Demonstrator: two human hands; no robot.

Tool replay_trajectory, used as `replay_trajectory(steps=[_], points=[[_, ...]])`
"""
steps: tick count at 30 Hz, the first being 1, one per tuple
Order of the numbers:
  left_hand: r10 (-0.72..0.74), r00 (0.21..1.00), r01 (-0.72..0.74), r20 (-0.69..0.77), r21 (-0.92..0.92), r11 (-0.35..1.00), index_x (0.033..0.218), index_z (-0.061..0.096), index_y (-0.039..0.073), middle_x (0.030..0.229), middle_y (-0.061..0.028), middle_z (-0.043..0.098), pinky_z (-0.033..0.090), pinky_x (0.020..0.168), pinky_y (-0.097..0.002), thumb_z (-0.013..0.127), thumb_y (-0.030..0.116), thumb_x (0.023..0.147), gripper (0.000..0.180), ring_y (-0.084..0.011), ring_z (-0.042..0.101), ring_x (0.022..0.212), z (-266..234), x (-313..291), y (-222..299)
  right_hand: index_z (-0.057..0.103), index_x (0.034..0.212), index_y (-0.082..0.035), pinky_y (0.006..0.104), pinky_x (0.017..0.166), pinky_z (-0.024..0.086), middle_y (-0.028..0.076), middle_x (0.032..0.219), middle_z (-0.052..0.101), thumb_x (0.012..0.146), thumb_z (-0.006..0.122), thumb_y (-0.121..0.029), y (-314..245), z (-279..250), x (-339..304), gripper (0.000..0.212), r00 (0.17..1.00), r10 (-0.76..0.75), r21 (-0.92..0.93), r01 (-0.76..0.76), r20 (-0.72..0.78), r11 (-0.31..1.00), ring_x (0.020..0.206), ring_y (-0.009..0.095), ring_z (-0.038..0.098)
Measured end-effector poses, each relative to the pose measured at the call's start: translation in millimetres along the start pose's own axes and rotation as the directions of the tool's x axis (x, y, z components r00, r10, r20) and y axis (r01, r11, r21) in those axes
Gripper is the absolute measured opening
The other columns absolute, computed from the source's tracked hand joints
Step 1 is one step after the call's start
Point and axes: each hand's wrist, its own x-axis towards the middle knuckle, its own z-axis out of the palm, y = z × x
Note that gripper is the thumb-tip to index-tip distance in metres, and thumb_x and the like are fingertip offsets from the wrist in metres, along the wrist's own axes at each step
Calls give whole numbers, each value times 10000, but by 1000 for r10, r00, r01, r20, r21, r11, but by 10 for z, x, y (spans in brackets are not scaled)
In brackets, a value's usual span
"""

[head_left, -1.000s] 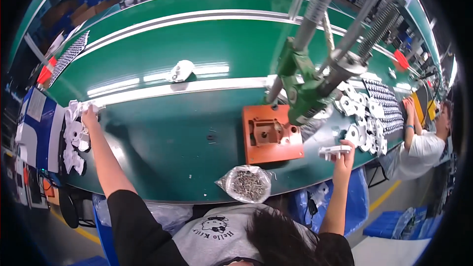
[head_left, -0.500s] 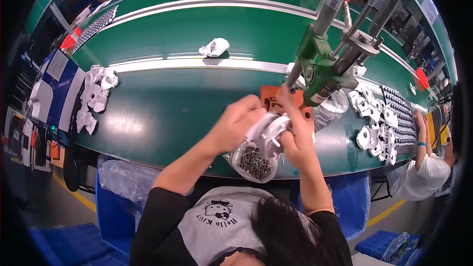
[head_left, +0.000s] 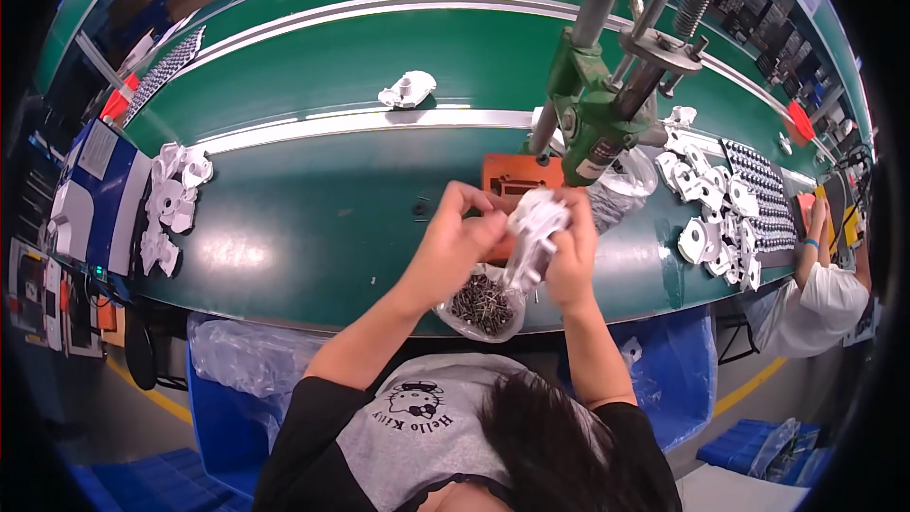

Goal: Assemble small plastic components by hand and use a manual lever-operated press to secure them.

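My right hand (head_left: 572, 251) is closed round a white moulded plastic part (head_left: 538, 223), tilted and somewhat blurred, in front of the press. Close by on its left, my left hand (head_left: 460, 242) has thumb and fingers pinched together at the part's edge. Whatever the pinch holds is too small to make out. Just below both hands, a clear plastic bag (head_left: 519, 311) lies open with many small metal pins (head_left: 482, 305) in it. Behind the hands stands an orange fixture block (head_left: 493, 171), partly covered by them, beneath a green hand press (head_left: 607, 118).
White parts lie piled at right (head_left: 725, 218) beside a tray of dark round pieces (head_left: 763, 204), and at left (head_left: 171, 209) near a blue machine (head_left: 100, 185). One white part (head_left: 409, 90) sits on the green conveyor (head_left: 313, 66). A co-worker (head_left: 823, 294) is at far right.
The white part has been turned more upright in my right hand. My left hand has moved slightly down and its fingers now pinch beside the part. The view has shifted a little.
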Motion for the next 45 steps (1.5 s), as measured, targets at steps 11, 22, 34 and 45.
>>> replay_trajectory(steps=[11,22,34,45], points=[[10,995,-39,99,294,955,1062,420,-10,1003,-118,591,488,735,-284,597,179,889,311,-135,594,871,163,-27,-354,514,1119,47,283,676,457,109,834,596,779,418,-24,-42,-334,-91,360,973,203,-362,-151,110,920,719,157,559],[103,988,-104,115,-1,995,1115,399,5,976,-84,596,485,719,-264,589,118,885,320,-118,596,850,394,9,-495,503,1150,22,259,707,458,49,904,587,767,535,-58,82,-538,-64,393,993,56,-400,-11,100,916,789,108,549],[422,750,-507,509,853,-126,965,590,75,1038,-190,598,478,878,-418,610,65,704,261,-322,594,1003,152,423,-511,643,962,-45,394,712,499,151,956,624,758,626,-145,1314,-1688,1265,228,995,93,-881,-66,-25,468,812,304,625],[338,759,-533,557,829,-169,997,560,52,1136,-264,544,352,1006,-442,581,192,796,247,-373,492,1148,9,604,-719,613,858,-50,417,701,499,152,911,610,757,643,-134,1440,-1602,1272,135,985,-124,-948,-79,-122,309,841,320,622]])
